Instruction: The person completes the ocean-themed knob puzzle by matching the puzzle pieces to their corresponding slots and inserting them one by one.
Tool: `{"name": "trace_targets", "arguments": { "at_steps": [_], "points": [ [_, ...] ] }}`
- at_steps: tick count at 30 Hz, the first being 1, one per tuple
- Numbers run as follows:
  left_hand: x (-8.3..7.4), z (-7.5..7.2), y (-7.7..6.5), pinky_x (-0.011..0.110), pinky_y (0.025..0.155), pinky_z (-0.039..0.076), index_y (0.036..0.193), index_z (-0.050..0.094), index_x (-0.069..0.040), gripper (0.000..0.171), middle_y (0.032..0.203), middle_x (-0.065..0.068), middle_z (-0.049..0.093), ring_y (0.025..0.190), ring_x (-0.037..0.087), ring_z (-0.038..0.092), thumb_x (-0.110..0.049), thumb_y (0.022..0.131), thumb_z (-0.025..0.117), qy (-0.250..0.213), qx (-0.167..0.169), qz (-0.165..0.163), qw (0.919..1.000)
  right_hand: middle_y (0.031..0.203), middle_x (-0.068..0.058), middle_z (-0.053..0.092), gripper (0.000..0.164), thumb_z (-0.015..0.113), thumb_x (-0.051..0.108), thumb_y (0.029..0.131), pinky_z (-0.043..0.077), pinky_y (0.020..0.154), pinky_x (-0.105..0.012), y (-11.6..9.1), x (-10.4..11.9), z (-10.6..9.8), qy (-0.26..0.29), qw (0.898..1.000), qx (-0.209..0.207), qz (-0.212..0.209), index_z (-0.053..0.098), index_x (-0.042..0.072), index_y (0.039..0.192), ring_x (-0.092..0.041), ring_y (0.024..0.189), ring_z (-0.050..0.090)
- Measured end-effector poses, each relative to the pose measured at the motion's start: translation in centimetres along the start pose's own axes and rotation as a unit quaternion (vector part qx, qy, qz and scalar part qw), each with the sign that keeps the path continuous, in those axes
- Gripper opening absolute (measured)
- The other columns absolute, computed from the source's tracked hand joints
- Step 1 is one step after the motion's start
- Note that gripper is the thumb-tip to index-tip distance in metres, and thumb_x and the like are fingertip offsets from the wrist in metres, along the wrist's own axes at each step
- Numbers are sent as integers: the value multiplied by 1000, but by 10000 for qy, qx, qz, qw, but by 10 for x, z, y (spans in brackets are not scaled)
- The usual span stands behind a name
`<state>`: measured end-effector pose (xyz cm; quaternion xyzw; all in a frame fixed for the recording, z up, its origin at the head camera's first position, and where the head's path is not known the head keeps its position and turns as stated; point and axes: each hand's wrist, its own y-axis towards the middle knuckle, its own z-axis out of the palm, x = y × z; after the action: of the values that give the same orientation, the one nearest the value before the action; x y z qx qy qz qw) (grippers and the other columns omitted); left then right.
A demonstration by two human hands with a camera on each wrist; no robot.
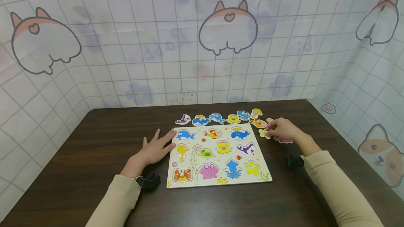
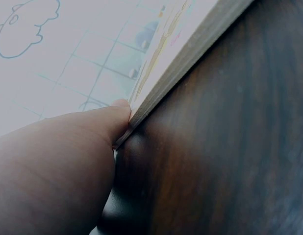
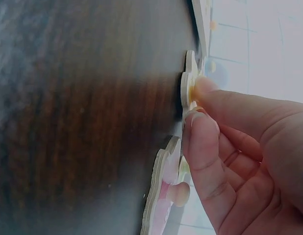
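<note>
A flat wooden sea-animal puzzle board (image 1: 217,159) lies on the dark table. My left hand (image 1: 154,151) rests at its left edge with fingers spread, the fingertips over the border; the left wrist view shows the thumb side against the board's edge. Off the board's upper right corner, my right hand (image 1: 284,129) pinches a yellow star puzzle piece (image 1: 262,133) between thumb and fingers. Seen from the right wrist, the star piece (image 3: 187,93) stands edge-on, close over the table. Just below that hand lies a pink piece (image 3: 164,200) with a round knob. A crab piece (image 1: 186,175) sits in the board's lower left slot.
Along the board's far edge lie several loose pieces, among them a purple whale (image 1: 183,119), a blue whale (image 1: 200,120), a dolphin (image 1: 216,117), an octopus (image 1: 233,118) and a red fish (image 1: 258,123). A patterned cloth (image 1: 151,62) hangs behind the table.
</note>
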<state>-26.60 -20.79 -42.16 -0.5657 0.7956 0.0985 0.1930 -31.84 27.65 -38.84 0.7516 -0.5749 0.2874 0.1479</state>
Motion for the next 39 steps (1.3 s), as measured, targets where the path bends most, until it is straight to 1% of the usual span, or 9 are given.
{"name": "trace_targets", "arguments": {
  "at_steps": [8,15,19,24,29,35,39],
  "points": [
    [-1,-1,1,70,95,-11,150,18,-31,64,153,-3,17,139,36,-5,-55,94,38,-21,29,-29,10000,65,-5,58,15,66,16,87,49,49,-31,-2,2,0,-144,9998,-152,-55,66,2,92,-16,51,55],
    [-2,0,2,72,94,-9,150,21,-27,64,153,-2,17,139,37,-3,-54,95,39,21,-75,62,10000,61,-4,54,13,68,16,86,43,44,-28,-7,6,1,-262,9992,-287,-94,65,4,89,-15,47,50],
    [-3,-1,2,71,94,-9,150,20,-28,64,153,-2,18,139,37,-4,-53,95,40,11,-37,56,10000,61,-5,54,13,69,17,84,43,43,-28,-10,9,2,-261,9988,-380,-143,64,5,85,-15,47,49],
    [-2,-1,1,70,95,-10,150,19,-30,64,153,-2,18,138,38,-4,-55,95,38,10,2,23,10000,61,-3,51,11,69,17,83,44,44,-29,-15,12,4,-288,9973,-584,-342,65,7,83,-15,47,47],
    [-2,0,1,70,96,-10,150,18,-30,64,153,-2,17,138,37,-4,-55,95,38,30,2,-5,10000,66,0,53,11,70,19,82,46,46,-29,-20,17,5,-342,9957,-708,-492,65,9,82,-15,53,48],
    [-2,-1,0,70,95,-9,150,18,-29,63,153,-2,18,139,37,-4,-54,95,39,19,-2,0,10000,67,0,51,13,72,19,81,43,45,-28,-26,26,7,-478,9918,-876,-792,62,12,78,-15,52,47],
    [-1,-1,0,70,96,-10,150,17,-30,64,153,-3,17,139,36,-5,-54,95,38,6,47,-27,10000,67,1,49,13,73,19,79,40,49,-27,-30,32,10,-561,9897,-927,-934,61,13,78,-15,57,47]
  ]
}}
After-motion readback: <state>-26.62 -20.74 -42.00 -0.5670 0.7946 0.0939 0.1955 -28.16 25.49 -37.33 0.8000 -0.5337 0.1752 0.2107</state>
